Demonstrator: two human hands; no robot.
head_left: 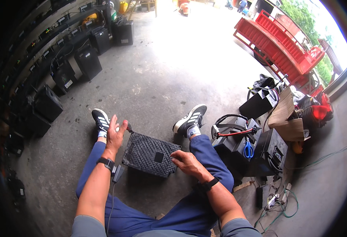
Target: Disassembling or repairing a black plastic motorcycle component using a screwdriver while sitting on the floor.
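A black box with a ribbed lid (146,149) sits between the two hands, above the floor or on it, I cannot tell which. The left hand (115,137) is unclosed, fingers extended, beside its upper left corner. The right hand (187,162) curls at its right edge; whether it clamps there I cannot tell. A grey cable connector (118,173) hangs below the left hand. Right of the right hand are blue-handled scissors (249,150) among black battery cases (267,148).

Black oblong box (143,149) between your legs (205,154), ribbed face up, small plain dark square (158,157) on it; skewed, right end nearer you.
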